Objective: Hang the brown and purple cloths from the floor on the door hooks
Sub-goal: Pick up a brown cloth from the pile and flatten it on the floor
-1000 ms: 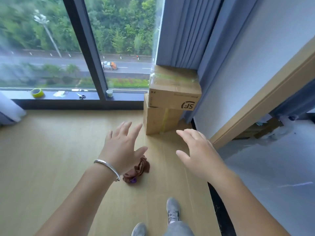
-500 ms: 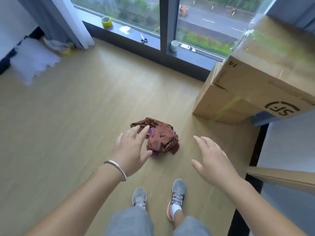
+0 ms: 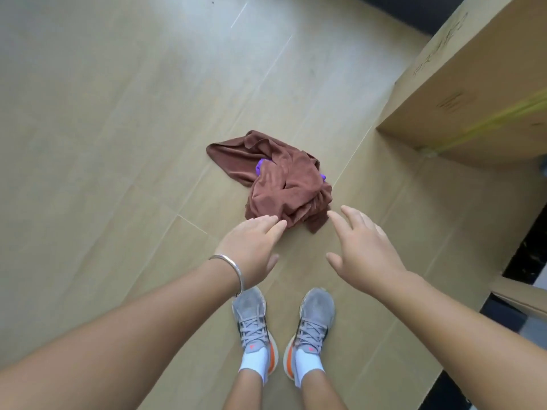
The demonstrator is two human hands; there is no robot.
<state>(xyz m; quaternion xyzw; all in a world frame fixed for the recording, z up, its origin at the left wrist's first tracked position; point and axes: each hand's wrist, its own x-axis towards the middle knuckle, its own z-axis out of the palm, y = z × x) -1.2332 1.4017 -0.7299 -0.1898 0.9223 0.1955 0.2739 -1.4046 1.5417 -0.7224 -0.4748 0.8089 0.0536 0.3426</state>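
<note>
Cloths lie bunched on the floor [image 3: 88, 143], the brown cloth [image 3: 284, 184] over the purple cloth [image 3: 260, 166], and the left hand [image 3: 254, 250] and right hand [image 3: 361, 247] reach down open and apart, holding nothing, so picking up and hanging are both left

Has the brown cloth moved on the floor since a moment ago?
Cannot tell. The camera tilted down, so the brown cloth only looks shifted; it still lies bunched on the floor beside the cardboard box, not lifted.
</note>
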